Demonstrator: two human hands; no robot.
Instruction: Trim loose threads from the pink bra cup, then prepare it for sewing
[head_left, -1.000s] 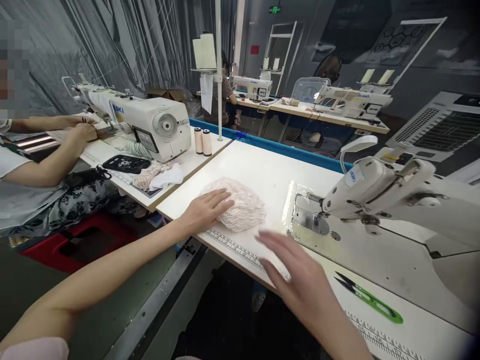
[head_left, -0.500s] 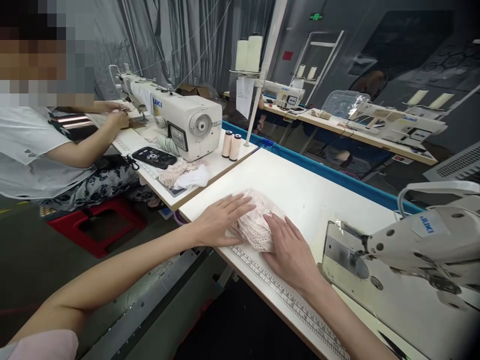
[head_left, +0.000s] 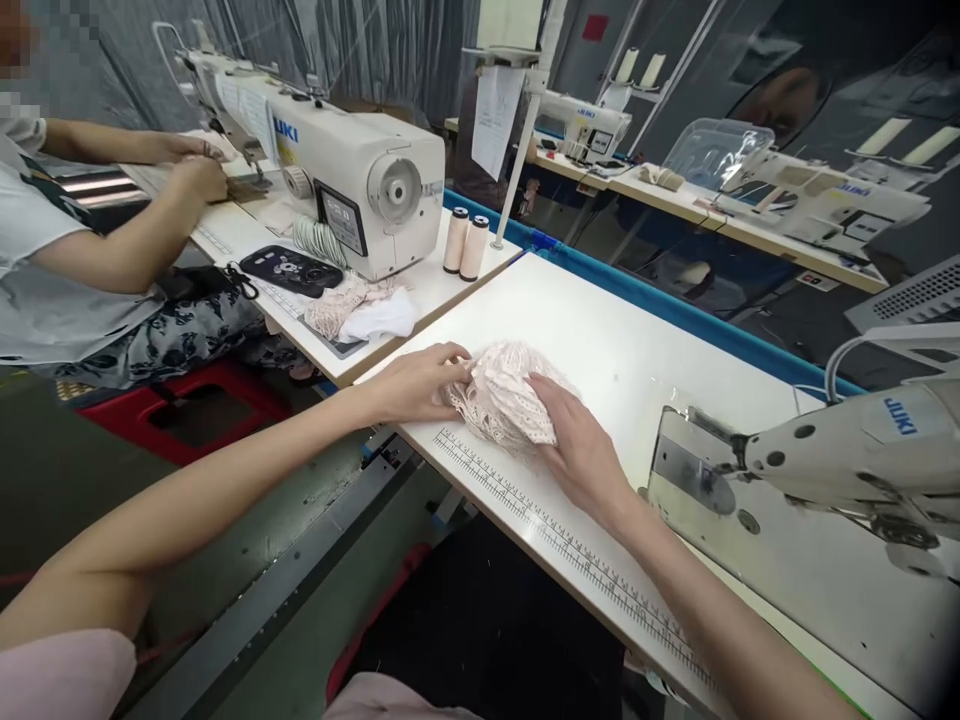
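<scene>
A bunched heap of pale pink lace fabric [head_left: 504,392] rests on the white sewing table [head_left: 600,330], close to the ruler printed along its front edge. My left hand [head_left: 421,384] is closed on the left side of the lace, fingers curled at its edge. On the opposite side my right hand [head_left: 581,435] grips the lace, its thumb low and its fingers over the top; part of that grip is hidden behind the hand. To the right of my right hand stands a white sewing machine [head_left: 847,450] with its needle plate [head_left: 694,465].
At the left, a co-worker's hands [head_left: 199,175] are at another sewing machine [head_left: 360,170]. Two thread spools [head_left: 466,245], a dark phone-like case [head_left: 289,270] and more lace and white cloth [head_left: 379,315] lie by it. A blue fabric trough [head_left: 675,310] runs along the table's back edge.
My left hand has drawn off the top of the lace to its left edge, fingers now curled. The lace has shifted and been reshaped between my hands. The camera view has moved.
</scene>
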